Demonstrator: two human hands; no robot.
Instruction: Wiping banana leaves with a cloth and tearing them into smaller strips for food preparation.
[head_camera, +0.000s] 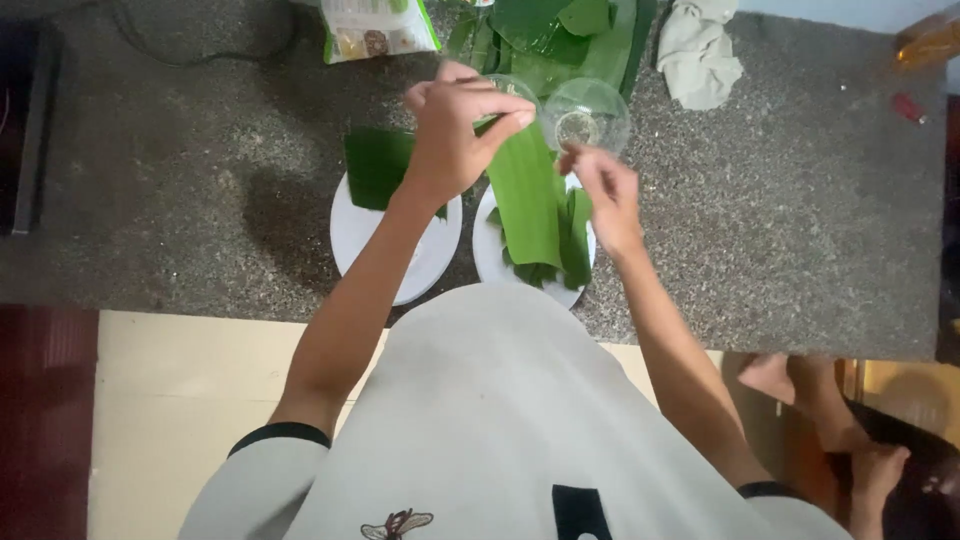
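My left hand (455, 130) pinches the top end of a long green banana leaf strip (527, 195) and holds it up over a white plate (490, 262) that carries more leaf pieces. Just to the right of the strip, my right hand (607, 192) hovers with its fingers loosely curled and nothing visible in them, right below a clear glass bowl (590, 108). A second white plate (360, 245) to the left bears a dark green leaf square (378, 165), partly hidden by my left wrist.
A pile of banana leaves (560, 40) lies at the back of the grey stone counter (200, 180). A green-and-white packet (378, 28) lies back left and a crumpled grey cloth (697, 52) back right. Another person's bare feet (800, 385) show at lower right.
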